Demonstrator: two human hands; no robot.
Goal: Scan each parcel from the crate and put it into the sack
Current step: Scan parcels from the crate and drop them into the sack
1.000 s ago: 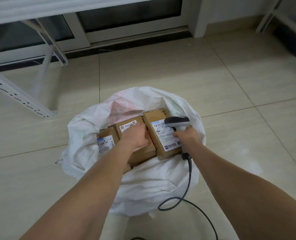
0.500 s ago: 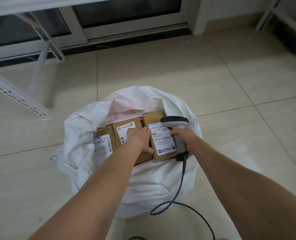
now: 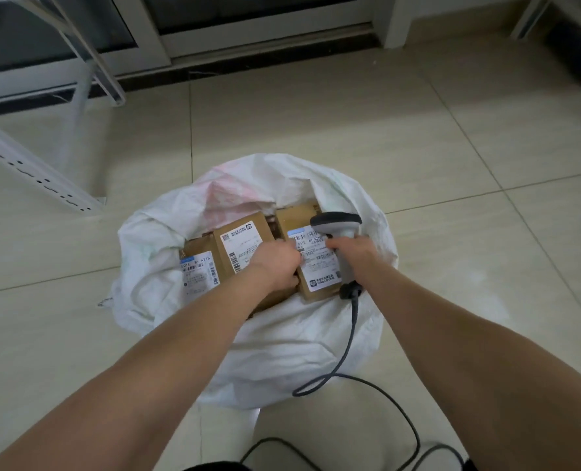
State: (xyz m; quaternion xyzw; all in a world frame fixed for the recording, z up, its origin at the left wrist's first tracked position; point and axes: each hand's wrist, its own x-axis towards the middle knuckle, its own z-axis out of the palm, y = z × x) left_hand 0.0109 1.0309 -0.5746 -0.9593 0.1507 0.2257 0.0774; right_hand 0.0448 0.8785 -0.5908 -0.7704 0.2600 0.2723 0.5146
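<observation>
Sack (image 3: 265, 355) on floor (image 3: 452, 158), mouth open. Inside, labels up, side by side: left parcel (image 3: 197, 268), middle parcel (image 3: 239, 241), right parcel (image 3: 318, 270).
Left hand (image 3: 275, 263): fingers curled over right edge of middle parcel, at seam with right parcel.
Right hand (image 3: 353, 254): fingers wrapped round scanner (image 3: 336, 222) handle; head over right parcel.
Step judged: seating middle parcel in sack.
Next: let go, lift hands clear of sack rim, fetch next parcel. Crate not in view.

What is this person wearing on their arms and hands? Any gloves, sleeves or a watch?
Nothing. The left hand and right hand are ungloved, with no ring, watch or bracelet visible, and no sleeve shows on either arm up to the picture's edge.
</observation>
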